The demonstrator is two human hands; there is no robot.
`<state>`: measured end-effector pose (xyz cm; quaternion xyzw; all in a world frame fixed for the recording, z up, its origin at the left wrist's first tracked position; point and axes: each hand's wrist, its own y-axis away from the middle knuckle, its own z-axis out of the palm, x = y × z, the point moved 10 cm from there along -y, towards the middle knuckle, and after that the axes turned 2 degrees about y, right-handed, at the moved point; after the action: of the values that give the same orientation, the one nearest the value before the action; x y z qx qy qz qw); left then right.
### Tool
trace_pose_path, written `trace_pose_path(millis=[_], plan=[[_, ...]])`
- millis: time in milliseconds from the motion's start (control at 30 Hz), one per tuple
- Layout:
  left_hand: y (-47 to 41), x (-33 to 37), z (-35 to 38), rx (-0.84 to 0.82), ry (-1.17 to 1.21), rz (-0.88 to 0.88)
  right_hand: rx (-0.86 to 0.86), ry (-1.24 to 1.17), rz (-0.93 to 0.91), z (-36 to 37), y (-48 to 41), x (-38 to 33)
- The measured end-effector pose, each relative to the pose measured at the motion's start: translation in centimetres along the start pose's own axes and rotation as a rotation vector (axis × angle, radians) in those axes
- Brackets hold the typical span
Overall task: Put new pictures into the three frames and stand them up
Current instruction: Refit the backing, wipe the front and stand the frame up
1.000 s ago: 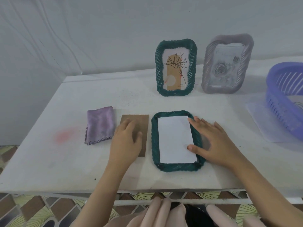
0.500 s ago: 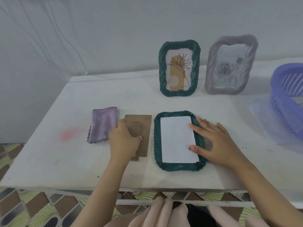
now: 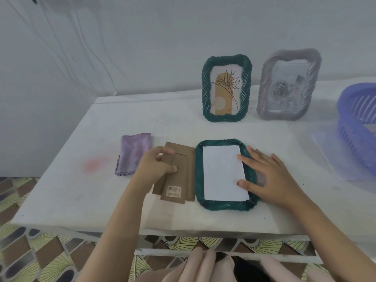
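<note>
A dark green frame (image 3: 199,180) lies face down near the table's front edge, with a white picture back (image 3: 222,174) showing inside it. My right hand (image 3: 268,176) rests flat on the frame's right side, fingers straight, thumb and forefinger touching the white sheet. Just left of the frame lies its brown backing board (image 3: 183,171), barcode sticker up. My left hand (image 3: 156,165) pinches the board's hinged stand flap and lifts it a little. At the back stand a second green frame (image 3: 226,87) with a flower drawing and a grey frame (image 3: 289,84) with a rose picture.
A folded purple cloth (image 3: 133,153) lies left of the board. A purple plastic basket (image 3: 358,123) sits at the right edge on a clear plastic sheet (image 3: 333,159). The white table (image 3: 81,190) ends close to my body; a wall runs behind.
My left hand went from lying flat on the backing board to pinching its stand flap and raising it. The right hand stayed on the frame.
</note>
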<state>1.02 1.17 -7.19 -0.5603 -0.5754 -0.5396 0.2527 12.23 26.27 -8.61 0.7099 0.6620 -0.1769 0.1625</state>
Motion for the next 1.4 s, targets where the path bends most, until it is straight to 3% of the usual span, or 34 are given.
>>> trace_pose_path(millis=[100,367,533,800,1167,1400], plan=[[0.3,0.2,-0.6,-0.062,0.027,0.014,0.002,-0.011,0.004,0.0,0.0,0.1],[1.9,3.3,-3.6,0.058,0.262,0.144,0.022,-0.017,-0.002,-0.2,0.0,0.0],[2.0,3.7,1.3,-0.105,0.315,0.143,0.034,-0.041,-0.012,-0.3,0.1,0.0],[1.3,2.6,7.9,-0.164,0.129,0.155,0.07,-0.11,-0.018,-0.7,0.0,0.1],[1.7,4.1,9.3,-0.095,-0.355,0.398,0.058,-0.096,-0.015,-0.5,-0.2,0.4],[1.9,4.4,9.3,-0.104,-0.428,0.455,-0.028,-0.142,-0.011,0.0,-0.3,0.6]])
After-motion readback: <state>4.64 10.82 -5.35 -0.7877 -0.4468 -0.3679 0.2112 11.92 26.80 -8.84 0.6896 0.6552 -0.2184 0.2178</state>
